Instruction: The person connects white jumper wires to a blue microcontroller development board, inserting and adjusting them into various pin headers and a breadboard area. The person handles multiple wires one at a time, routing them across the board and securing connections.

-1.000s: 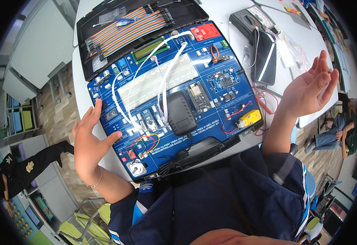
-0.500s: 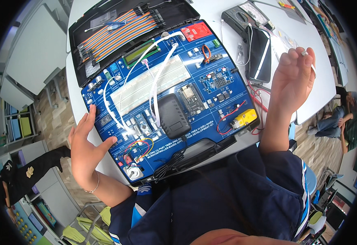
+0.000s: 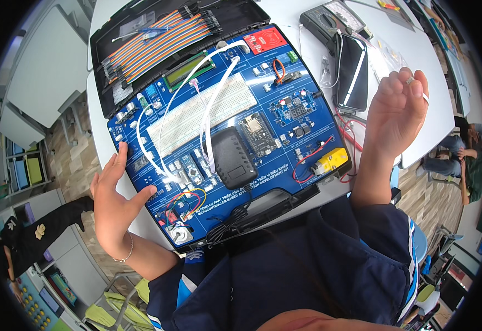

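Note:
A blue electronics kit board (image 3: 277, 129) lies in its opened black case in front of me. My left hand (image 3: 117, 201) rests at the board's left edge, fingers spread, holding nothing. Off the board's right side, my raised right hand (image 3: 398, 113) is closed, pinching a small white connector (image 3: 410, 80) with a bit of white cable showing behind the fingers. White cables (image 3: 219, 91) arc across the white breadboard (image 3: 202, 113) between modules. A black power adapter (image 3: 230, 157) sits on the board, its cord coiled near the front edge.
Rainbow jumper wires (image 3: 164, 44) fill the case lid. Beyond the board's right side lie a phone (image 3: 352, 74), an analog multimeter (image 3: 329, 25) and red leads (image 3: 351, 135) on the white table (image 3: 434, 124). Another person (image 3: 456, 160) sits at far right; a dark-clothed person (image 3: 48, 226) is at left.
My right hand has turned slightly, so the white connector faces me more. The left hand stays at the board's edge. The view has shifted slightly.

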The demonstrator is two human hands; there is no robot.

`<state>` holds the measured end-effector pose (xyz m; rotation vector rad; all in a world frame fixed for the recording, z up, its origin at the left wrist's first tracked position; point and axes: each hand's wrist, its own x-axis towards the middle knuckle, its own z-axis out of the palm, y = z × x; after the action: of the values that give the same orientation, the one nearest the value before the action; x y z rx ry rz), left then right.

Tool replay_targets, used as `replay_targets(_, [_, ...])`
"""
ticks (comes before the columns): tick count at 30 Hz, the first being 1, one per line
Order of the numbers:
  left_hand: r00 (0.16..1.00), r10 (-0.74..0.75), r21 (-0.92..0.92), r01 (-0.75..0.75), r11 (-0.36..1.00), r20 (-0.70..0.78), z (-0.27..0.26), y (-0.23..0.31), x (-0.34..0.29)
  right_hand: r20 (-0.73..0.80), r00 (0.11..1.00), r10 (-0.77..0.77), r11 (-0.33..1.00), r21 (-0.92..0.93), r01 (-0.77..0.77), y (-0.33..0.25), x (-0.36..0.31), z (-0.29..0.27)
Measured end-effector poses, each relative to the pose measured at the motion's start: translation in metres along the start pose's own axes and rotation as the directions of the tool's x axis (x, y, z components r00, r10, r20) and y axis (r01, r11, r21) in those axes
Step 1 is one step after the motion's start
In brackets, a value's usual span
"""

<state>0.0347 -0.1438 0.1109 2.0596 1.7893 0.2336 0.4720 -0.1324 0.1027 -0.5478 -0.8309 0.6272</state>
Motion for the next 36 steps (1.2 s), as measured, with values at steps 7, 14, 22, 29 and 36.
replay_targets(7, [1.000,-0.008,-0.003,0.008,1.000,0.010,0.000,0.001,0.000,0.054,0.998,0.042,0.998,-0.042,-0.040,0.004,0.002,0.001])
replay_targets(14, [1.000,0.005,-0.012,-0.005,1.000,0.001,0.000,0.001,0.001,0.105,0.963,0.249,0.967,0.026,-0.253,0.010,-0.001,-0.001])
replay_targets(22, [1.000,0.000,-0.011,0.000,1.000,-0.006,0.000,-0.002,-0.002,0.200,0.946,0.253,0.962,0.047,-0.268,0.013,0.005,-0.009])
replay_targets(29, [0.996,0.075,0.035,-0.073,0.997,-0.050,0.002,0.001,-0.002,0.148,0.965,0.217,0.972,-0.128,-0.199,0.013,0.006,-0.015])
replay_targets(36, [0.997,0.056,0.017,-0.055,0.998,-0.055,0.007,-0.006,-0.003,0.146,0.967,0.211,0.963,-0.200,-0.180,0.022,0.007,-0.019])
